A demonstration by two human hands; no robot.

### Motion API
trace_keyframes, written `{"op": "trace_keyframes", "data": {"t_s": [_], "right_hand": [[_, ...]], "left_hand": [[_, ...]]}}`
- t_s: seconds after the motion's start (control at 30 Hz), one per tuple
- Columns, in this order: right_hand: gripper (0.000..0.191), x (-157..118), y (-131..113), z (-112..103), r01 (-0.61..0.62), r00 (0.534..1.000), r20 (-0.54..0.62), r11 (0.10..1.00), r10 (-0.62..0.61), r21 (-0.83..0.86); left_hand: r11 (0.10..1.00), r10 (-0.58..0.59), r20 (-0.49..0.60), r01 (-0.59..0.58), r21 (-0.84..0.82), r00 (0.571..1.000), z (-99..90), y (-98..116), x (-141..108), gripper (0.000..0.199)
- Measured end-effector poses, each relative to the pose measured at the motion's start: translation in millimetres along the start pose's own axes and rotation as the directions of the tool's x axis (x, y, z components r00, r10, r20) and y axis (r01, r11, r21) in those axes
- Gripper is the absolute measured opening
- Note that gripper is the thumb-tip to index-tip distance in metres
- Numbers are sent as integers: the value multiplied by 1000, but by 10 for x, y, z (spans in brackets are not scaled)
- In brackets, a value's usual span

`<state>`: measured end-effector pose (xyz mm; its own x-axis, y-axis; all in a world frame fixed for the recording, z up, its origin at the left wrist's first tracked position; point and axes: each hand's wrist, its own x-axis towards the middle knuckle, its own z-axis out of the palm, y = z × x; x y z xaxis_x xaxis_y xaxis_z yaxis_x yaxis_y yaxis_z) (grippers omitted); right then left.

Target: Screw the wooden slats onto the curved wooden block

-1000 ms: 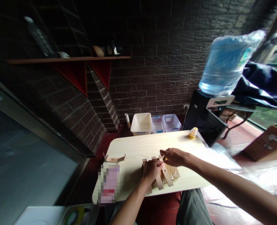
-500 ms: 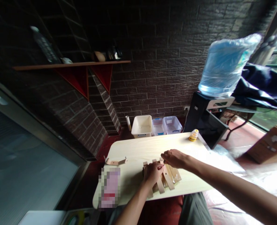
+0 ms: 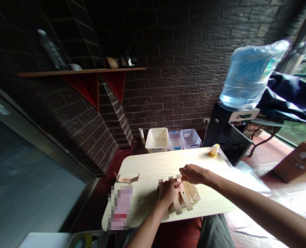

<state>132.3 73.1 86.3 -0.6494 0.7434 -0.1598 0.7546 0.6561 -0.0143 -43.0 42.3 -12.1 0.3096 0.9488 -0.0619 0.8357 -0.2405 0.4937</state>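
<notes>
Wooden slats: three long, flat, pale wooden slats [image 3: 186, 199] lie spaced apart across a brown block wrapped in clear film [image 3: 195, 194]; both are near the front edge of the pale, round-cornered wooden worktop [image 3: 147, 162].
Left hand: the bare left hand [image 3: 169, 190] covers part of the slats, thumb and fingertips drawn together at the rightmost one; what they pinch, if anything, is too small to tell.
Right hand: the bare right hand [image 3: 193, 174] has its fingers curled in at that slat's far end; I cannot tell whether they grip something.
Good handling: film is probably slippery, so steady the slat flat with the left hand; work the right fingertips straight and gently, without sideways push; keep the two sets of fingers from crowding.
Worktop edges: a bent, pale wooden strip [image 3: 128, 179] at left; a small clear bottle with a yellow base [image 3: 214, 151] at the far right corner.
</notes>
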Motion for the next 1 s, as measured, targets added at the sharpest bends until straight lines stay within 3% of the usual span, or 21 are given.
{"op": "trace_keyframes", "data": {"t_s": [0.17, 0.37, 0.63, 1.0], "right_hand": [[23, -28, -41, 33, -29, 1000, -7, 1000, 29, -6], [33, -42, -42, 0, 28, 1000, -2, 1000, -28, 9], [19, 17, -99, 39, 67, 997, -23, 996, -68, -57], [21, 82, -40, 44, -5, 1000, 1, 1000, 5, 0]], "left_hand": [[1000, 13, -13, -14, -27, 1000, -33, 11, -21, 33], [998, 53, -38, -54, -26, 998, -25, -8, -37, 32], [999, 36, -24, -37, -38, 999, 12, -32, -10, 34], [1000, 2, -5, -2, 5, 1000, 60, -69, 20, 37]]}}
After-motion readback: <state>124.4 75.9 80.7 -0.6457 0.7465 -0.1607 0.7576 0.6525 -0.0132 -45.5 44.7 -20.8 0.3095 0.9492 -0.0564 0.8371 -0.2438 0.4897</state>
